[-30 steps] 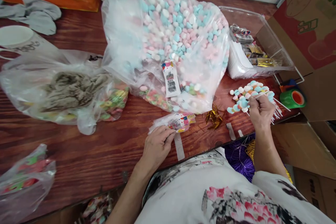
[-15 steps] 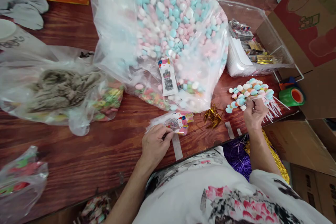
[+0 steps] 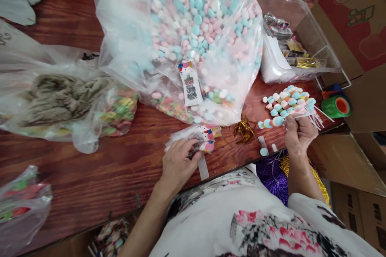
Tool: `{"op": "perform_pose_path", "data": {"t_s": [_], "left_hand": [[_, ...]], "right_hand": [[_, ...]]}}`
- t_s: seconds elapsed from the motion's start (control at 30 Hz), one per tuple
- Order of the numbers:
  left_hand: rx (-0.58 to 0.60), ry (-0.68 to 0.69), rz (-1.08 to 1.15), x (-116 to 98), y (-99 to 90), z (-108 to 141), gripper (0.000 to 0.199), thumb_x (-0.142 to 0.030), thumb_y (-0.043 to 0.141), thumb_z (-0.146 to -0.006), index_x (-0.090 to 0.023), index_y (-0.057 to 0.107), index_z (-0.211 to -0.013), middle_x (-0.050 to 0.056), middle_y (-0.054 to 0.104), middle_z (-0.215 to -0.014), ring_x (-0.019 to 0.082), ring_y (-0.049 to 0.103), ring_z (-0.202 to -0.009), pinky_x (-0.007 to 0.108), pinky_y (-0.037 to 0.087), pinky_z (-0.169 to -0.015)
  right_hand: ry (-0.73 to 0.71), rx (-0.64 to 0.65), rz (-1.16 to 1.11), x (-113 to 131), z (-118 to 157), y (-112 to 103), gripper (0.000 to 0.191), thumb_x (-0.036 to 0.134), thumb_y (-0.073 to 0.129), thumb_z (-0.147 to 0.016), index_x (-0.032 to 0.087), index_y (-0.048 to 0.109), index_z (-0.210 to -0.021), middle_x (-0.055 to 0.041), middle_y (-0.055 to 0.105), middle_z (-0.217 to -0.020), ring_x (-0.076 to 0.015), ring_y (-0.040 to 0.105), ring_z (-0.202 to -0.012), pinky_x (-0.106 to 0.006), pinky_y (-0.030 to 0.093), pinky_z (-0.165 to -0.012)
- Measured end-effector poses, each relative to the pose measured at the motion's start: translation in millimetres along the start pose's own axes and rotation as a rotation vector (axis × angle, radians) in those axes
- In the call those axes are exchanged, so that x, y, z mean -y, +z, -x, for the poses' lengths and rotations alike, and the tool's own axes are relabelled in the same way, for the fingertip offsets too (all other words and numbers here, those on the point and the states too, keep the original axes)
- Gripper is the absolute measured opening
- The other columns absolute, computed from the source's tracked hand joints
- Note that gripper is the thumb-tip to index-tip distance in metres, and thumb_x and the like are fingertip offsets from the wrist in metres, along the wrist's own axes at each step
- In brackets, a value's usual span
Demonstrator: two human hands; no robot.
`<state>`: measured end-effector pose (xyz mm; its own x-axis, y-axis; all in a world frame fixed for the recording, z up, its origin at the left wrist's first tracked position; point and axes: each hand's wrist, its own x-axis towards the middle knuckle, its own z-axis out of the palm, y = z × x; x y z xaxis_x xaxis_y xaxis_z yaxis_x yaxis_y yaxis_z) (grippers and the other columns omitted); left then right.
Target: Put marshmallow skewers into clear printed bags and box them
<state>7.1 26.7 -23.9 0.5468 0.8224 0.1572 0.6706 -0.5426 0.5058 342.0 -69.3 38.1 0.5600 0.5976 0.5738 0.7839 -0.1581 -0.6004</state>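
Note:
My right hand (image 3: 300, 132) pinches the stick of a candy skewer (image 3: 271, 122), threaded with pastel discs and pointing left. Just beyond it lies a pile of similar skewers (image 3: 289, 100) with white sticks. A loose pale blue candy (image 3: 264, 151) rests near the table's front edge. My left hand (image 3: 179, 160) lies over a stack of printed clear plastic bags (image 3: 208, 138), its thumb apart from the fingers, which touch the bags. Gold twist ties (image 3: 243, 129) lie in a small heap between my hands.
Behind is a large clear bag (image 3: 193, 28) of pastel candies with a printed packet (image 3: 189, 84) on it. A clear plastic bin (image 3: 301, 2), green tape roll (image 3: 334, 106) and cardboard box (image 3: 358, 96) stand right. Another plastic bag (image 3: 86, 138) with a grey-brown cloth lies left.
My right hand has moved slightly right and down, with the skewer now apart from the pile. A loose blue candy now shows by the front edge. My left fingers have spread over the bags.

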Motion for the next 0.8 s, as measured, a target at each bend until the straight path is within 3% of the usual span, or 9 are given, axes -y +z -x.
{"op": "perform_pose_path", "data": {"t_s": [0.17,0.37,0.57,0.8], "left_hand": [[0.059,0.046,-0.099,-0.8,-2.5,0.4,0.031,-0.032,0.059,-0.085,-0.022,0.065,-0.113,0.007,0.067,-0.093,0.025,0.061,-0.088,0.034,0.046,-0.075],[0.033,0.036,-0.057,1.4,1.8,-1.2,0.035,-0.033,0.058,-0.085,-0.022,0.061,-0.119,0.005,0.066,-0.086,0.023,0.061,-0.080,0.033,0.046,-0.071],[0.005,0.047,-0.060,-1.8,6.1,-1.2,0.030,-0.035,0.057,-0.085,-0.022,0.065,-0.110,0.005,0.067,-0.084,0.024,0.062,-0.080,0.035,0.046,-0.073],[-0.031,0.044,-0.055,-1.4,9.4,0.8,0.028,-0.035,0.058,-0.086,-0.021,0.065,-0.109,0.005,0.068,-0.086,0.023,0.062,-0.082,0.035,0.048,-0.074]], "right_hand": [[0.058,0.010,-0.042,10.7,8.7,-29.9,0.015,0.033,0.062,-0.086,0.020,0.065,-0.078,0.0015,0.062,-0.061,-0.0142,0.057,-0.052,-0.029,0.047,-0.055],[0.068,0.072,-0.032,15.3,31.0,-63.1,0.010,0.029,0.061,-0.086,0.022,0.066,-0.079,0.0008,0.065,-0.065,-0.0149,0.060,-0.056,-0.028,0.048,-0.054],[0.033,0.114,0.036,2.4,55.0,-60.1,0.010,0.026,0.058,-0.087,0.022,0.064,-0.080,0.0002,0.066,-0.068,-0.0148,0.060,-0.058,-0.029,0.048,-0.058],[-0.027,0.190,0.019,-1.1,59.7,-55.5,0.008,0.023,0.058,-0.087,0.023,0.064,-0.081,-0.0002,0.066,-0.069,-0.0158,0.060,-0.061,-0.029,0.047,-0.058]]}}
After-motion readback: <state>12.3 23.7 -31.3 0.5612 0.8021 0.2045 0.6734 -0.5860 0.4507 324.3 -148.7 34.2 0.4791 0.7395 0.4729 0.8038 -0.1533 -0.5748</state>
